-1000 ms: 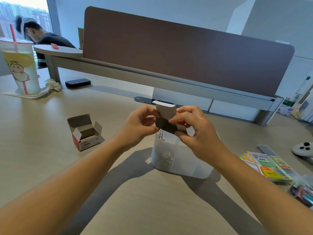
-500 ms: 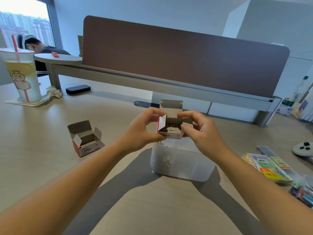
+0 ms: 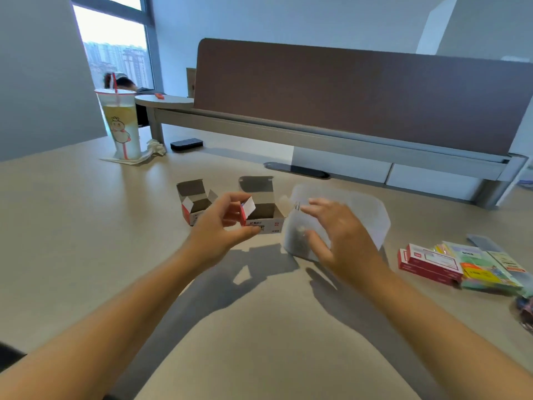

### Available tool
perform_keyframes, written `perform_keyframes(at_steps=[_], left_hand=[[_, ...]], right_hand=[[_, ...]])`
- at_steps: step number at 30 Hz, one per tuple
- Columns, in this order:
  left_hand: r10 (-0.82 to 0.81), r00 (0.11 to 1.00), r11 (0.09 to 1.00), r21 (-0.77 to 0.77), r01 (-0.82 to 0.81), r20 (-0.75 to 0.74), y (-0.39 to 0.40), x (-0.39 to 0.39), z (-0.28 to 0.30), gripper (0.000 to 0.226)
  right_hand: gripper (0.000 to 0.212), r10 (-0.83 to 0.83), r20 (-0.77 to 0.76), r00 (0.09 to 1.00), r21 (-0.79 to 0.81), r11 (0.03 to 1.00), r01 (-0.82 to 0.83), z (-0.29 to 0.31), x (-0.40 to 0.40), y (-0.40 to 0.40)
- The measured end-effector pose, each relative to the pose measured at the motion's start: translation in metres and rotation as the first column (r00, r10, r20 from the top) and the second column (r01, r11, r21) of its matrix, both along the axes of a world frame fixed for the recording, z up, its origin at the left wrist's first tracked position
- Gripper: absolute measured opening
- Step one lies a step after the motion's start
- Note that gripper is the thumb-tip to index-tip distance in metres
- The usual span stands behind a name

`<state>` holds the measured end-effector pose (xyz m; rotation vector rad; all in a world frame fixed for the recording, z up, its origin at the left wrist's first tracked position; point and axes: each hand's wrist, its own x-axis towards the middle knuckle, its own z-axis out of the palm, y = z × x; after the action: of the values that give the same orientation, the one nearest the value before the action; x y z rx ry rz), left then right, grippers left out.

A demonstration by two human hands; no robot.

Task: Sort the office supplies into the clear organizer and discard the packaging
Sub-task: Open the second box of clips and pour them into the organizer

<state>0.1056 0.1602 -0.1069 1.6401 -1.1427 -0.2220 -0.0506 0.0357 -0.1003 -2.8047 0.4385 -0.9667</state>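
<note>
Two hands: both reach forward over the desk [image 3: 72, 226], forearms entering from the bottom edge.
Left hand [image 3: 219, 226]: thumb and curled fingers pinch the near left corner of an opened box [image 3: 264, 216], held just above the desktop with its flaps up.
Right hand [image 3: 340, 235]: fingers spread and loosely bent, holding nothing; it hovers in front of the clear organizer [image 3: 366, 215], blurred, so I cannot tell whether a fingertip touches the wall.
Clear organizer: stands on the desk just right of the held box; something small and metallic shows dimly through its near left compartment, probably clips.
Second box [image 3: 194, 203]: open, red and white, on the desk just left of the held one.
Packets to the right: red boxes [image 3: 429, 264] and a pile of coloured sticky-note packs [image 3: 484, 267] lie well apart from the organizer.
Farther back: a drink cup [image 3: 121, 125] with a red straw, a crumpled tissue [image 3: 154, 147], a black case [image 3: 187, 144], then the brown partition [image 3: 346, 90].
</note>
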Motion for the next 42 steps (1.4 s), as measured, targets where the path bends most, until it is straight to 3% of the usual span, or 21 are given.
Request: perform_keyframes(at_steps=[2, 5, 9, 12, 19, 24, 28, 31, 34, 38, 42], left_hand=[[0.039, 0.999, 0.996, 0.079, -0.039, -0.001, 0.022, -0.001, -0.014, 0.040], [0.140, 0.990, 0.973, 0.186, -0.139, 0.008, 0.043, 0.003, -0.028, 0.041], [0.236, 0.968, 0.934, 0.255, -0.250, 0.082, 0.052, 0.009, -0.032, 0.046], [0.284, 0.944, 0.892, 0.314, -0.325, 0.170, 0.046, 0.015, -0.034, 0.048], [0.364, 0.876, 0.818, 0.340, -0.463, 0.316, 0.021, 0.049, -0.039, 0.052], [0.351, 0.880, 0.832, 0.325, -0.450, 0.319, 0.013, 0.062, -0.041, 0.057], [0.384, 0.829, 0.837, 0.224, -0.499, 0.407, 0.020, 0.050, -0.037, 0.058], [0.290, 0.839, 0.899, 0.169, -0.404, 0.461, 0.028, 0.024, -0.029, 0.047], [0.042, 0.859, 0.941, 0.268, -0.205, 0.510, 0.027, -0.010, -0.025, 0.039], [-0.274, 0.833, 0.867, 0.498, -0.003, 0.481, 0.006, -0.059, -0.024, 0.042], [-0.419, 0.770, 0.809, 0.582, 0.077, 0.481, -0.026, -0.099, -0.026, 0.046]], right_hand=[[0.032, 0.000, -0.111, 0.994, -0.168, 0.986, -0.019, -0.014, -0.002, 0.013], [0.028, 0.012, -0.224, 0.974, -0.236, 0.970, -0.067, -0.028, -0.005, 0.023], [0.038, 0.131, -0.352, 0.927, 0.016, 0.991, -0.134, -0.039, -0.006, 0.031], [0.042, 0.145, -0.379, 0.914, 0.151, 0.984, -0.094, -0.043, -0.006, 0.031], [0.042, 0.160, -0.383, 0.910, 0.160, 0.981, -0.105, -0.044, -0.003, 0.030], [0.042, 0.165, -0.386, 0.908, 0.172, 0.979, -0.105, -0.044, -0.003, 0.029], [0.042, 0.164, -0.395, 0.904, 0.189, 0.977, -0.095, -0.041, -0.004, 0.029], [0.041, 0.153, -0.403, 0.903, 0.193, 0.978, -0.080, -0.038, -0.011, 0.029], [0.041, 0.105, -0.419, 0.902, 0.182, 0.983, -0.030, -0.035, -0.032, 0.025], [0.042, 0.018, -0.469, 0.883, 0.176, 0.982, 0.073, -0.033, -0.074, 0.017], [0.042, -0.104, -0.490, 0.866, 0.162, 0.965, 0.208, -0.031, -0.116, 0.008]])
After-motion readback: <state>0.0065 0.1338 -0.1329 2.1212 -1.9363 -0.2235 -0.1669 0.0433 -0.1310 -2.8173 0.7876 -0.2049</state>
